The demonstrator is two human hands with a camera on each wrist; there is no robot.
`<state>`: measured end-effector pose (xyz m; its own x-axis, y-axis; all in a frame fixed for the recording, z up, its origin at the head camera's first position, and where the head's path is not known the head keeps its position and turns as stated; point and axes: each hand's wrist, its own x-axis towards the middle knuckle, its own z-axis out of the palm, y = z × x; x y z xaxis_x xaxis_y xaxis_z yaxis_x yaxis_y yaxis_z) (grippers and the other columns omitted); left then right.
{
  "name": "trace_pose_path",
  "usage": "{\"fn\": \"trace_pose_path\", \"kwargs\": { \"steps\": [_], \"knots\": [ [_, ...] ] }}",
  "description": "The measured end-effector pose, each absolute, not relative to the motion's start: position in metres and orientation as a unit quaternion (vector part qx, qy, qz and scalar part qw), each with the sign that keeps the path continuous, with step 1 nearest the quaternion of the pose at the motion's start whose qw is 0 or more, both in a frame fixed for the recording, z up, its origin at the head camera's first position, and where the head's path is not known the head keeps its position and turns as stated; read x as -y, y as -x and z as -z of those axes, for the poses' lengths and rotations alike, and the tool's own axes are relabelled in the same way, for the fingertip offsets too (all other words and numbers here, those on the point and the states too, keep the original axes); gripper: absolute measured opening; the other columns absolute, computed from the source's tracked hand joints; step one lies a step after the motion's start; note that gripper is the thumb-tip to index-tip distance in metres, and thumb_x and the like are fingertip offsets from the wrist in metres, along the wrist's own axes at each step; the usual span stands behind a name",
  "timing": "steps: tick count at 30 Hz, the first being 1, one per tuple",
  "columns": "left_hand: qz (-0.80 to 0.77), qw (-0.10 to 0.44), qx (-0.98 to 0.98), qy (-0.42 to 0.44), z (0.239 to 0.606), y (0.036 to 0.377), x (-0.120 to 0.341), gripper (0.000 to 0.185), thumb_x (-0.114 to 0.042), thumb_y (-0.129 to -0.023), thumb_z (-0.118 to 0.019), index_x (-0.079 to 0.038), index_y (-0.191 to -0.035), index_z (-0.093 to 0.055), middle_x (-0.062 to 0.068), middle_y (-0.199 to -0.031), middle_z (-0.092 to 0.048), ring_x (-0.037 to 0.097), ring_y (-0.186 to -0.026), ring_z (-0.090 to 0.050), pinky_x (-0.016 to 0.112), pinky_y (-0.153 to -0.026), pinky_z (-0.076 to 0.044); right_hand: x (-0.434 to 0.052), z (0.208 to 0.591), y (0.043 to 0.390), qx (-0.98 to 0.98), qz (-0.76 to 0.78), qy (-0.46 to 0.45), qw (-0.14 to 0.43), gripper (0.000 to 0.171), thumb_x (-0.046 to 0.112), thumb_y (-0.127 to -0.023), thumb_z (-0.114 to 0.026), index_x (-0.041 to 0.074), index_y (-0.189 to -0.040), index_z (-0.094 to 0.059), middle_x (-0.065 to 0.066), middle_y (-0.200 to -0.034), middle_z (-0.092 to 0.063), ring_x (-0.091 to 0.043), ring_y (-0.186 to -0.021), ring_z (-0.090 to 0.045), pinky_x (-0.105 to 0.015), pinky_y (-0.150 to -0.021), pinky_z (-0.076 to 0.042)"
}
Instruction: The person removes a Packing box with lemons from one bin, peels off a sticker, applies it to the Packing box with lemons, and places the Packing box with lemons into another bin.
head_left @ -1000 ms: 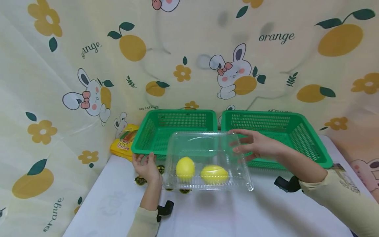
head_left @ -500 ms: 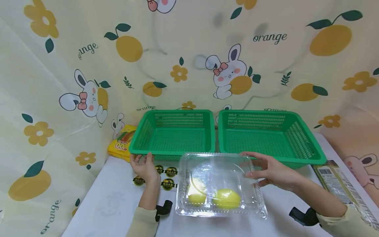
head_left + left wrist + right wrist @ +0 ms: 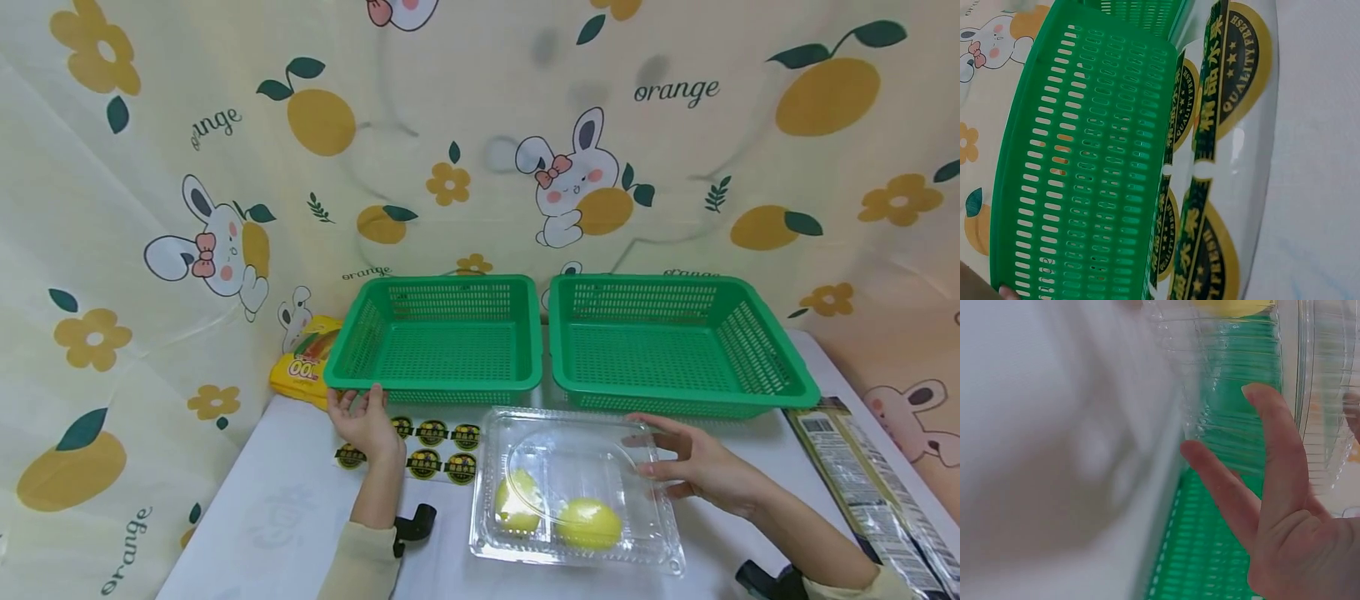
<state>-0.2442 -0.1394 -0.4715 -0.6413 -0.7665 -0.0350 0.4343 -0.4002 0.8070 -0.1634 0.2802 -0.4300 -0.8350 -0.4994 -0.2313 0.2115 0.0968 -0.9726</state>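
A clear plastic clamshell box [image 3: 577,450] with two yellow lemons [image 3: 591,523] inside is at the front of the table, its lid down. My right hand [image 3: 693,467] holds the box by its right side; in the right wrist view, fingers [image 3: 1282,444] spread along the ribbed wall, close over the table. My left hand [image 3: 367,425] lies palm up at the near left corner of the left green basket [image 3: 435,387], fingertips at the rim. In the left wrist view only a fingertip [image 3: 1009,292] shows by that basket.
A second green basket [image 3: 682,396] stands to the right. A sheet of round black-and-gold stickers [image 3: 424,463] lies before the left basket. A yellow packet [image 3: 300,375] sits at the left, and a printed plastic pack [image 3: 862,483] at the right edge.
The box has come down toward the table's front and a little right in my right hand, uncovering the sticker sheet. My left hand has stayed at the basket corner. The view has shifted slightly.
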Motion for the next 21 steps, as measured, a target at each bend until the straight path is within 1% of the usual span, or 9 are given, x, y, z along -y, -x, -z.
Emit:
{"fn": "trace_pose_path", "kwargs": {
  "steps": [4,7,11,16,18,21],
  "knots": [
    [0.813,0.375,0.397,-0.203,0.472,0.244,0.139,0.074,0.011,-0.092,-0.061,-0.009,-0.154,-0.026,0.013,-0.118,-0.039,0.018,-0.089,-0.054,0.024,-0.078,-0.056,-0.286,0.438,0.163,-0.688,0.665,0.102,0.271,0.071,0.005,-0.095,-0.066,0.009,-0.156,-0.030,-0.018,-0.142,-0.046,-0.028,-0.102,-0.066,-0.051,-0.081,-0.058],
    [0.812,0.376,0.396,-0.204,0.472,0.244,0.139,0.073,0.011,-0.092,-0.062,-0.009,-0.154,-0.028,0.013,-0.117,-0.039,0.018,-0.088,-0.054,0.024,-0.077,-0.056,-0.289,0.443,0.163,-0.693,0.662,0.093,0.270,0.071,0.006,-0.095,-0.066,0.012,-0.156,-0.031,-0.022,-0.144,-0.043,-0.029,-0.101,-0.067,-0.051,-0.082,-0.058],
    [0.812,0.374,0.398,-0.208,0.471,0.244,0.139,0.072,0.011,-0.092,-0.061,-0.009,-0.153,-0.029,0.014,-0.118,-0.039,0.018,-0.088,-0.054,0.024,-0.078,-0.056,-0.292,0.446,0.164,-0.703,0.655,0.072,0.268,0.074,0.008,-0.095,-0.067,0.009,-0.157,-0.026,-0.031,-0.147,-0.035,-0.030,-0.099,-0.067,-0.049,-0.079,-0.059],
    [0.809,0.373,0.402,-0.210,0.471,0.245,0.140,0.072,0.011,-0.093,-0.061,-0.010,-0.154,-0.028,0.015,-0.120,-0.038,0.017,-0.088,-0.054,0.024,-0.079,-0.055,-0.293,0.447,0.167,-0.719,0.637,0.057,0.272,0.080,0.011,-0.095,-0.068,0.002,-0.157,-0.018,-0.034,-0.147,-0.034,-0.028,-0.093,-0.067,-0.042,-0.073,-0.061],
    [0.809,0.373,0.403,-0.211,0.471,0.245,0.140,0.072,0.011,-0.093,-0.061,-0.010,-0.154,-0.029,0.014,-0.120,-0.039,0.017,-0.088,-0.054,0.024,-0.079,-0.055,-0.293,0.447,0.168,-0.727,0.627,0.058,0.272,0.082,0.012,-0.095,-0.068,0.000,-0.157,-0.016,-0.036,-0.146,-0.033,-0.028,-0.094,-0.066,-0.042,-0.072,-0.061],
    [0.808,0.372,0.404,-0.212,0.471,0.245,0.139,0.073,0.010,-0.093,-0.061,-0.010,-0.155,-0.028,0.012,-0.119,-0.039,0.018,-0.090,-0.054,0.025,-0.081,-0.055,-0.293,0.447,0.170,-0.737,0.616,0.060,0.272,0.083,0.013,-0.095,-0.068,-0.002,-0.156,-0.014,-0.040,-0.146,-0.029,-0.029,-0.098,-0.065,-0.044,-0.075,-0.061]
  ]
}}
